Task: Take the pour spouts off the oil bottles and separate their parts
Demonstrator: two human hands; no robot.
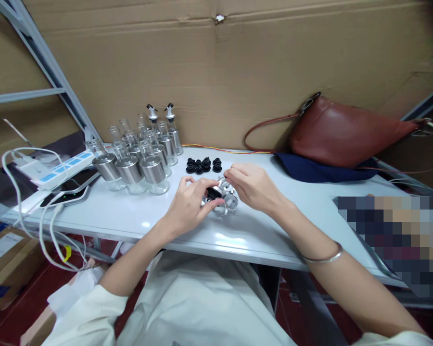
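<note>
Close to the table's front edge, my left hand (192,204) is closed on a bottle pourer, its black stopper (213,193) between thumb and fingers. Fingertips of my right hand (254,185) are pinched together at the pourer's silver top; a small dark bit shows there, too hidden to name. Beneath and between both hands lie several loose silver and clear pourer parts (231,203), partly covered by the fingers. Just beyond them, black rubber stoppers (202,166) stand in a small cluster.
Several glass bottles with steel sleeves (153,169) stand at left; two at the back carry pourers (170,113). Left of them are a power strip (63,170) and white cables (18,192). A brown bag (346,132) rests on dark blue cloth (321,170) at right, before a cardboard wall (216,72).
</note>
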